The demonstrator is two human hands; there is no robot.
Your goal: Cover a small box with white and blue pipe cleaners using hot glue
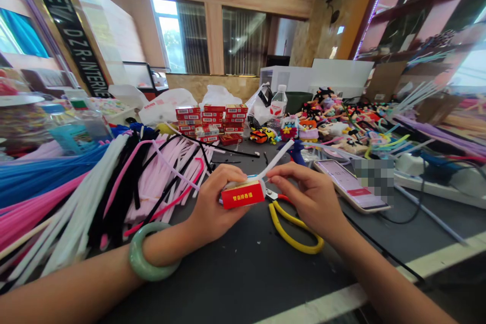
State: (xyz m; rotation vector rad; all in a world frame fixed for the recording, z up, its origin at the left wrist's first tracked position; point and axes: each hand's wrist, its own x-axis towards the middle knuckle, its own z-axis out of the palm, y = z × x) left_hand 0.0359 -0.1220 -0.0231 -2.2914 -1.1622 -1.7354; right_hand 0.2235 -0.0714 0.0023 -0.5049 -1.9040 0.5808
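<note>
My left hand [220, 200], with a green bangle at the wrist, is closed round a small red box [243, 196] with yellow lettering on its front side. From the box's right end a white pipe cleaner [279, 158] sticks up to the right. My right hand [309, 195] is closed in a pinch at the lower end of that pipe cleaner, close against the box; its fingertips partly hide the contact. Below the right hand, yellow-handled pliers [281, 225] lie on the dark table [228, 283], their jaws partly behind the fingers.
Bundles of coloured pipe cleaners [72, 212] cover the left side. Stacked red boxes [210, 120] stand at the back middle, near a plastic bottle [279, 101]. Small plush figures [334, 121] pile up at the back right. A phone [349, 185] lies right of my right hand.
</note>
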